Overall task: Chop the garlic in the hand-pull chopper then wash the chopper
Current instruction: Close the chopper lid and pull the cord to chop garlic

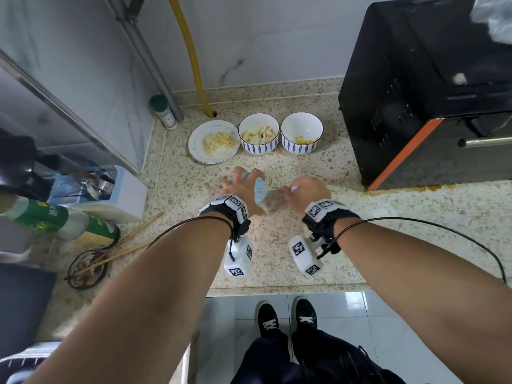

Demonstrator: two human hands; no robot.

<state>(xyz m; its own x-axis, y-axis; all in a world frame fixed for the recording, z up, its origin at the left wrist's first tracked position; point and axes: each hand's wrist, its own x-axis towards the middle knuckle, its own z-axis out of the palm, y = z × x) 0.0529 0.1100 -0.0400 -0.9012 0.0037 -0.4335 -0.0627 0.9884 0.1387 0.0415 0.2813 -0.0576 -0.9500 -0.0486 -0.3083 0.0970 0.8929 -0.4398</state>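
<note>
The pale blue hand-pull chopper [259,193] stands on the speckled counter [388,225], mostly hidden under my left hand [243,187], which grips its lid from above with spread, curled fingers. A thin cord runs from the lid to my right hand [306,194], whose fingers curl round the pull handle just to the chopper's right. Behind the chopper, a white plate [214,141] carries chopped garlic. A blue-patterned bowl [259,133] holds whole garlic cloves. A second patterned bowl [302,133] has a few yellowish bits inside.
A black oven with an orange edge [421,101] fills the counter's right rear. At the left are a green-labelled bottle [55,220], a small dish with chopsticks [88,268], a blue utensil box [110,189] and a spice jar [164,113]. A yellow hose [194,59] runs down the wall.
</note>
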